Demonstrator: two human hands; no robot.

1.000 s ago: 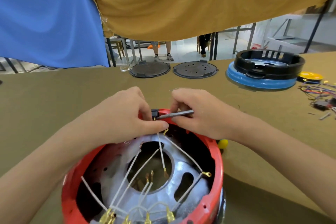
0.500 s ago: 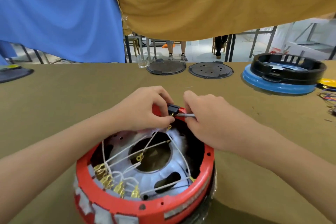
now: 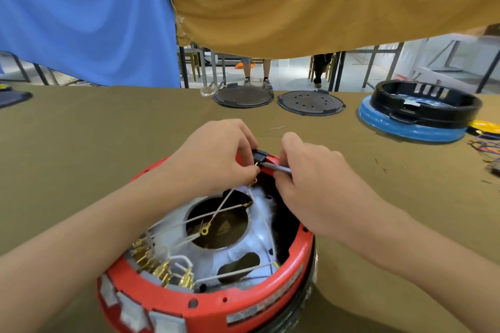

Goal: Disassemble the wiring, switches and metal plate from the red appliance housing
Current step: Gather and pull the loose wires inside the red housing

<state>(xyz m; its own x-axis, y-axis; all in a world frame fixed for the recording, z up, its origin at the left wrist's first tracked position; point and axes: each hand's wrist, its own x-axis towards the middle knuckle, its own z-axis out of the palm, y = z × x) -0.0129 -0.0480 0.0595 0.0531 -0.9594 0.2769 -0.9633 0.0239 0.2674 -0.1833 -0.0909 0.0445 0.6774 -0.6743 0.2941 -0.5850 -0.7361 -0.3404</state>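
Note:
The red appliance housing lies open side up on the table in front of me. Inside it sits a silvery metal plate with a round hole, crossed by white wires that end in brass terminals. A small black switch sits at the housing's far rim. My left hand pinches at the switch and its wire end. My right hand grips a thin grey tool whose tip meets the switch.
Two dark round lids lie at the table's far edge. A black ring on a blue base stands at the far right, with a yellow disc and loose coloured wires beside it. Blue and mustard cloths hang above.
The view has drawn back and shifted, so the housing's near rim and label show. Both hands stay at the black switch; the grey tool is now tilted more steeply against it.

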